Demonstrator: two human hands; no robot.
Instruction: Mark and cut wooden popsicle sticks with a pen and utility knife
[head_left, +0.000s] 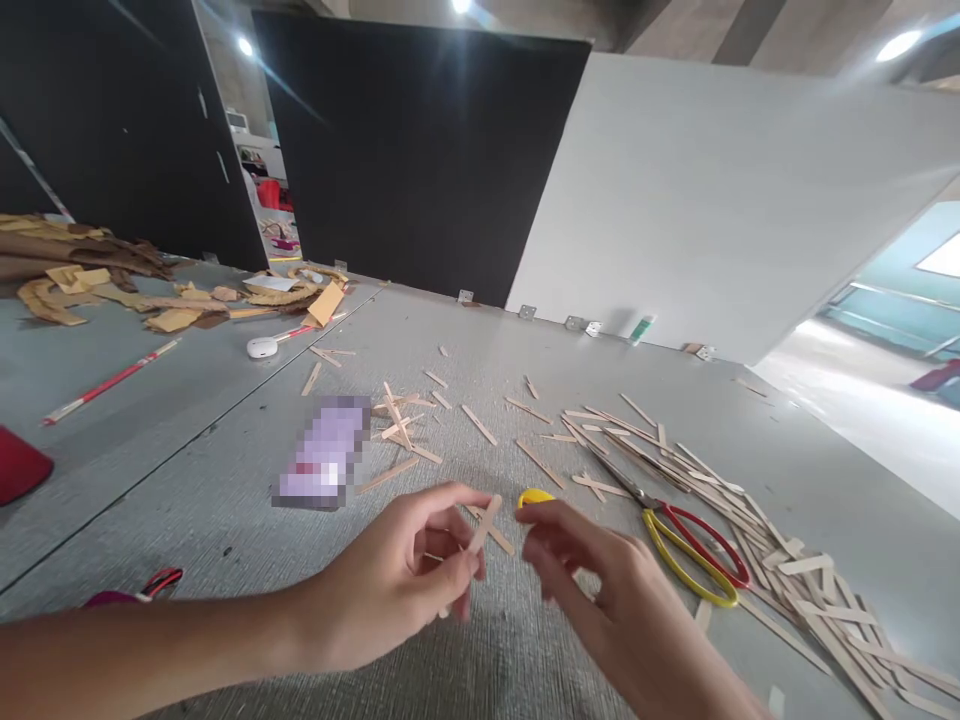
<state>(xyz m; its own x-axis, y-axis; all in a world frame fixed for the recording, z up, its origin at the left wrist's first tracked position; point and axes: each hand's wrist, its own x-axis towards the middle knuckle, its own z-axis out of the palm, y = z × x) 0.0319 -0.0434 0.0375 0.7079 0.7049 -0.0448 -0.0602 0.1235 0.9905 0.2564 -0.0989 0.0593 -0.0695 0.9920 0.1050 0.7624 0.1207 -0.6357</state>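
Observation:
My left hand [397, 585] is closed in a pinch on a short wooden stick [484, 524], held upright over the grey table [225, 500]. My right hand [600, 585] hovers just right of it with fingers loosely curled and apart, nothing in them. A small yellow object [534, 496] lies just behind the right fingertips. Red and yellow scissors [690, 550] lie to the right of that hand.
Several wooden sticks [810, 590] are piled at right and scattered mid-table [405, 420]. A blurred purple item [326, 452] lies left of centre. Cardboard scraps [82, 270] and a white small device [262, 347] sit far left. A red-handled tool [154, 584] lies near my left forearm.

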